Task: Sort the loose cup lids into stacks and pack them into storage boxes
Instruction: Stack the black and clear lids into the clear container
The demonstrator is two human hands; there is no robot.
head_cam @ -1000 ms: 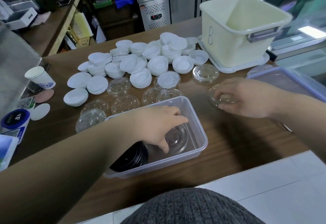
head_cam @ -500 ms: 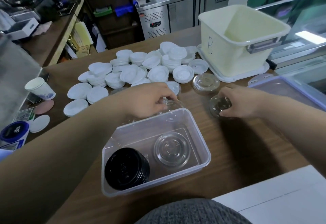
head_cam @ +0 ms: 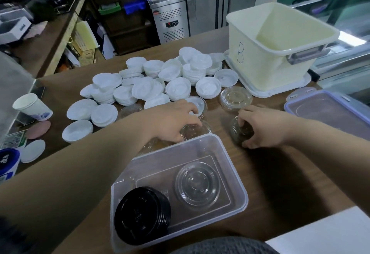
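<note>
Change: left hand (head_cam: 170,121), inside the clear box (head_cam: 241,189) a second ago, is now past its far rim, fingers curled on a loose clear lid (head_cam: 197,131) lying flat.
Right hand (head_cam: 262,127): pinches a clear lid stack (head_cam: 237,128), centre frame.
Box: tilted black lid stack (head_cam: 142,215); packed clear lids (head_cam: 197,183) lying flat.
Beyond: white lids (head_cam: 152,87); cream bin (head_cam: 260,63).

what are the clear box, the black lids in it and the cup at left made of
Clear box: likely thin glossy plastic; the table shows through its walls. Black lids: opaque plastic with sheen, ridged rims. Cup: matte white with blue print, probably paper.
</note>
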